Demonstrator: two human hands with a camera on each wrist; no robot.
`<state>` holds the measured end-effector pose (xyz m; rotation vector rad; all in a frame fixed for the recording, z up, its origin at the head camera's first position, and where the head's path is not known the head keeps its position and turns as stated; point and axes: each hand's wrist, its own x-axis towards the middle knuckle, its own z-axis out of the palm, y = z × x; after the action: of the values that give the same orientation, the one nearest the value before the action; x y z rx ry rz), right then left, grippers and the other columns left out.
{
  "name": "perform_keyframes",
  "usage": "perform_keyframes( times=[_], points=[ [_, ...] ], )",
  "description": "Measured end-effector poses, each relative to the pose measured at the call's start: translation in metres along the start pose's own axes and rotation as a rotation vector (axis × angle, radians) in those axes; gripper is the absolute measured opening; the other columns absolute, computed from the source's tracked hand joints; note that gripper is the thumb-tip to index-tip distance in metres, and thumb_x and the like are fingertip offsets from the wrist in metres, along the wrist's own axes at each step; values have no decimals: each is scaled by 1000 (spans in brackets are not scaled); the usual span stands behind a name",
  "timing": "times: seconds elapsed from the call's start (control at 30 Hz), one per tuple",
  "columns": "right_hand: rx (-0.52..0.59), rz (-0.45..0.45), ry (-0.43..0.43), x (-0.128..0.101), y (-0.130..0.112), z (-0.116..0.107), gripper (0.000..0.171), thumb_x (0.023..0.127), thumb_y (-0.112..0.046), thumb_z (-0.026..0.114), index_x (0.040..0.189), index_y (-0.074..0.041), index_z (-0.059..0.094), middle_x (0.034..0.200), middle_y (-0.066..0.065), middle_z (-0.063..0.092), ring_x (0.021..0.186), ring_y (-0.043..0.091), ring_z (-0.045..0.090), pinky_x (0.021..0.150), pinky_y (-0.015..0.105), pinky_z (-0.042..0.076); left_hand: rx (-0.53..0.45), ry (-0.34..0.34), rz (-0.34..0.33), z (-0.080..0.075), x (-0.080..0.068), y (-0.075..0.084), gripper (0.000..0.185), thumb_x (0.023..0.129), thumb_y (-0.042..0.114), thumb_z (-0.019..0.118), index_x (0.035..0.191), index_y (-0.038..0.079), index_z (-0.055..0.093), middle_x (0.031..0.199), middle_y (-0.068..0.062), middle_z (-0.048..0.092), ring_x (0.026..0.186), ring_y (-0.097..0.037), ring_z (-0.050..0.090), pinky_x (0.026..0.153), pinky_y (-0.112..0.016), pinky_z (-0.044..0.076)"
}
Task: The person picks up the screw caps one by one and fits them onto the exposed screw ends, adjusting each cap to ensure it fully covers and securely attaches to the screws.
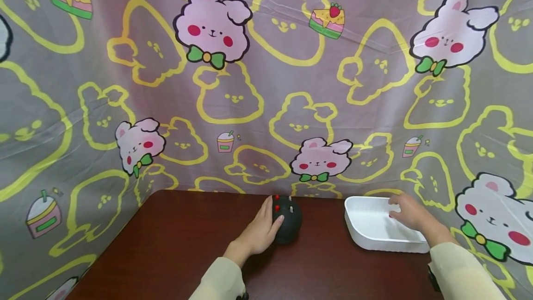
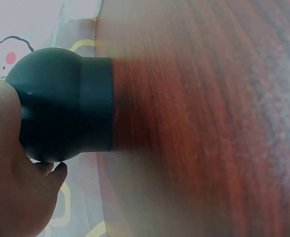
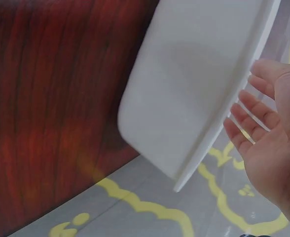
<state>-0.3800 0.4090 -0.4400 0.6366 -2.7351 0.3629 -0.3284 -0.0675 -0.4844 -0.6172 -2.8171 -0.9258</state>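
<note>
A round black object [image 1: 290, 225] with small red knobs on top stands at the back of the dark wooden table [image 1: 175, 244]. My left hand [image 1: 259, 234] curls round its left side, thumb on the front. The left wrist view shows the black object [image 2: 66, 111] as a dome over a straight band, with my left hand [image 2: 12, 197] cupped against it. To the right lies an empty white tray [image 1: 368, 228]. My right hand [image 1: 410, 214] hovers over its far right rim with fingers relaxed. In the right wrist view the right hand [image 3: 273, 138] is spread beside the tray [image 3: 194, 84], holding nothing.
A grey cloth backdrop [image 1: 266, 82] printed with pink bunnies and yellow outlines hangs right behind the table and wraps both sides. The tray sits at the table's right edge. Bare wood lies in front of both hands and to the left.
</note>
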Motion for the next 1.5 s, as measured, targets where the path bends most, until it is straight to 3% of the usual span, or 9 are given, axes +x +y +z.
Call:
perform_keyframes(
  times=[0.3,0.57,0.93,1.5],
  points=[
    [-57,131,-160,-7,17,7,33,83,-5,75,108,15,66,102,27,68,102,52,61,91,64,48,-7,6,-1,0,0,0,86,107,60,31,164,2,4,171,-14,6,156,-28,15,122,-50,26],
    [-83,200,-201,-14,18,9,39,87,-9,71,114,17,62,107,31,64,108,55,57,94,65,46,6,14,14,2,0,-2,86,107,61,29,164,1,4,171,-16,9,156,-29,17,122,-50,25],
    [-59,101,-132,-14,24,20,30,85,-7,72,102,16,63,93,25,67,92,47,64,86,59,51,0,10,17,1,0,0,85,108,59,30,164,1,5,171,-16,8,156,-29,15,123,-49,24],
    [-70,125,-167,-15,33,36,37,85,-14,73,106,15,63,91,20,67,87,39,64,84,56,51,3,10,10,1,-1,-1,85,107,61,30,164,3,4,171,-14,7,157,-27,15,122,-48,24]
  ],
)
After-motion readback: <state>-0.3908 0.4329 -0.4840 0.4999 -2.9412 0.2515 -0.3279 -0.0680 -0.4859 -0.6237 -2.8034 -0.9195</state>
